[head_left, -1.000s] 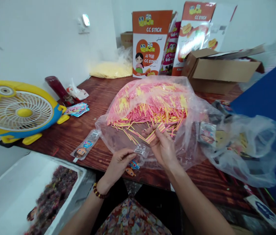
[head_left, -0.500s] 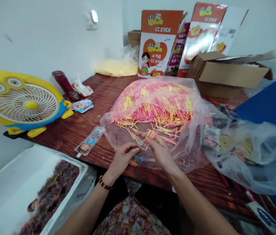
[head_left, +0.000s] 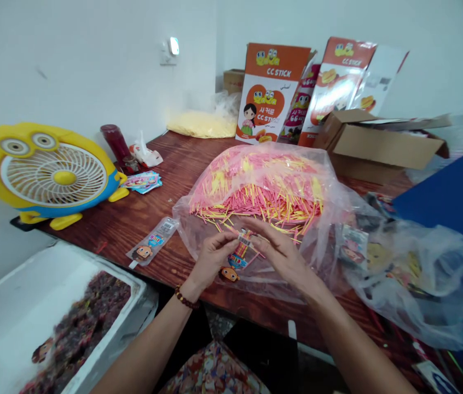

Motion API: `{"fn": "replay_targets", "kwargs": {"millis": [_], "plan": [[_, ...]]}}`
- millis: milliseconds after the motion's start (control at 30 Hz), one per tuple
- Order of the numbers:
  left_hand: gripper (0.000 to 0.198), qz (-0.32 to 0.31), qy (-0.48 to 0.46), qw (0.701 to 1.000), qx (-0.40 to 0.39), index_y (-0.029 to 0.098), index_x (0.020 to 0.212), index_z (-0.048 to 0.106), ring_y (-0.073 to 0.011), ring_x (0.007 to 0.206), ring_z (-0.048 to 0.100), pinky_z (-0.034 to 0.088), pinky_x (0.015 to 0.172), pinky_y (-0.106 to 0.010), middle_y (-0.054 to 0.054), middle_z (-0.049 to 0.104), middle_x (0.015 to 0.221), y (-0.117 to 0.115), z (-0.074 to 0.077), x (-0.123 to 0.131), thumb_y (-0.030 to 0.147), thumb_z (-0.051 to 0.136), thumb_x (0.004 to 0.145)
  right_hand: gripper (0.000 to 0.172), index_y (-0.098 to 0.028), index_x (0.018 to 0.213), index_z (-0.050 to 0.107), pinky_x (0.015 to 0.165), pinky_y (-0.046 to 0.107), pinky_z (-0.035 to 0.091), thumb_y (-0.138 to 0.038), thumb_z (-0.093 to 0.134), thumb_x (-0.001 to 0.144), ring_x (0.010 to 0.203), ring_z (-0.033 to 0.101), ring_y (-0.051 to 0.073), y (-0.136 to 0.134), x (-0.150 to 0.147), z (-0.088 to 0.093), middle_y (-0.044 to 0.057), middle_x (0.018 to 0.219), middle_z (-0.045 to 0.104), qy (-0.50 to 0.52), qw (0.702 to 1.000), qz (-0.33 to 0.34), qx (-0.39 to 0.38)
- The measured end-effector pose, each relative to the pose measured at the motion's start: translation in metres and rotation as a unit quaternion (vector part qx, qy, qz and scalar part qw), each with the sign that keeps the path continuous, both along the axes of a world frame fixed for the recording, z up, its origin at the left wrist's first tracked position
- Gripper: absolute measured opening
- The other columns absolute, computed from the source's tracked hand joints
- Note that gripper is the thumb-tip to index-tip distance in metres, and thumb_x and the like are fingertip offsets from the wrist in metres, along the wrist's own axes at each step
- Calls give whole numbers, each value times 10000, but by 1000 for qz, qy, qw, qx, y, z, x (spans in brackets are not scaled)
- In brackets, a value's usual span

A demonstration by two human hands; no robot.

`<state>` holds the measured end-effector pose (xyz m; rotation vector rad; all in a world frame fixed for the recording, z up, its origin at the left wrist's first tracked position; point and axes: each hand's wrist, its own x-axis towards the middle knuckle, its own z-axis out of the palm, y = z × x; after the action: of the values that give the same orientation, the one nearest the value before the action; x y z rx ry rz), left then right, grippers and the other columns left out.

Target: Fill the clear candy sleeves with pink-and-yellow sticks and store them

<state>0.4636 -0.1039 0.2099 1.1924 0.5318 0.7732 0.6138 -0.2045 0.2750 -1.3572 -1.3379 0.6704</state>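
Observation:
My left hand (head_left: 210,260) pinches the upper edge of a small clear printed packet (head_left: 237,261) with a barcode and a cartoon face. Pink and yellow sticks show through its upper part. At the packet's mouth, my right hand (head_left: 283,254) has its thumb against the edge and its fingers stretched over the top; its grip is partly hidden. A thin pink stick pokes out beside the right thumb. Behind both hands lies a large clear plastic bag (head_left: 322,262) with a heap of pink and yellow sticks (head_left: 252,198) in it.
Another flat packet (head_left: 152,243) lies left on the wooden table (head_left: 153,205), near a yellow fan (head_left: 65,178). A white foam box (head_left: 18,290) with dark packets stands lower left. Clear bags (head_left: 432,273) lie right; cartons (head_left: 387,145) and display boxes (head_left: 270,93) stand behind.
The bunch of sticks in my right hand has gone down into the packet. My right fingers have straightened over its mouth. The whole view has shifted slightly.

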Motion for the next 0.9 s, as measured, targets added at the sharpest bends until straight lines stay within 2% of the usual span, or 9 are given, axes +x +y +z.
{"fn": "replay_targets", "kwargs": {"millis": [67, 167, 267, 333, 400, 500, 600, 700, 900], "plan": [[302, 9, -12, 1000, 2, 153, 922, 762, -157, 811, 631, 511, 788, -267, -46, 726, 889, 1, 3, 0, 418, 732, 779, 253, -273, 1133, 686, 888, 339, 502, -331, 628, 893, 1028, 641, 200, -2, 6, 2, 35, 1116, 703, 3, 999, -38, -2], [277, 11, -10, 998, 57, 161, 928, 768, -165, 814, 634, 509, 806, -285, -49, 730, 877, 1, 14, -3, 405, 681, 830, 104, -224, 861, 717, 691, 268, 474, -306, 653, 866, 750, 616, 154, -3, 10, 4, 2, 796, 684, -40, 997, -63, -14], [227, 30, 4, 988, 149, 173, 913, 776, -180, 870, 633, 495, 841, -292, -54, 731, 899, 1, 26, -5, 356, 654, 855, 108, -208, 808, 711, 671, 262, 456, -270, 638, 856, 720, 602, 145, 2, 10, 7, 0, 766, 679, -31, 998, -51, 1], [210, 60, 6, 984, 167, 176, 898, 778, -185, 898, 636, 490, 859, -294, -55, 734, 914, 3, 31, -4, 341, 656, 852, 87, -205, 768, 700, 663, 258, 460, -255, 657, 825, 698, 598, 139, 8, 9, 8, -8, 736, 673, 2, 998, -60, 16], [217, 79, 6, 987, 137, 170, 870, 775, -185, 875, 645, 499, 841, -295, -51, 738, 883, 6, 31, -3, 360, 674, 834, 96, -202, 726, 682, 644, 256, 471, -262, 673, 800, 667, 595, 133, 15, 8, 9, -14, 706, 663, 51, 996, -68, 19], [286, 60, -11, 998, 28, 163, 907, 760, -175, 828, 656, 517, 790, -289, -47, 741, 877, 10, 28, -3, 418, 722, 783, 125, -199, 711, 668, 601, 261, 495, -302, 700, 773, 617, 598, 129, 24, 7, 5, -16, 693, 658, 139, 988, -66, -5], [368, -35, 10, 997, -73, 163, 979, 743, -140, 760, 652, 506, 708, -246, -47, 739, 906, 11, 26, -7, 406, 797, 708, 162, -195, 677, 653, 529, 236, 477, -323, 732, 737, 527, 546, 104, 29, 6, -6, -33, 614, 613, 204, 976, -77, -21], [377, -109, 44, 986, -115, 144, 940, 744, -109, 675, 630, 474, 627, -209, -42, 734, 858, 9, 23, -10, 341, 851, 637, 186, -193, 656, 639, 509, 218, 466, -325, 756, 714, 504, 521, 90, 32, 5, -19, -42, 593, 590, 239, 967, -88, -27], [328, -32, 43, 994, -98, 126, 733, 694, -86, 580, 573, 447, 586, -202, 2, 683, 688, 6, 16, -2, 323, 884, 551, 258, -220, 813, 656, 576, 262, 524, -411, 784, 697, 593, 614, 129, 32, 3, -34, -28, 716, 665, 307, 946, -61, -79]]}}
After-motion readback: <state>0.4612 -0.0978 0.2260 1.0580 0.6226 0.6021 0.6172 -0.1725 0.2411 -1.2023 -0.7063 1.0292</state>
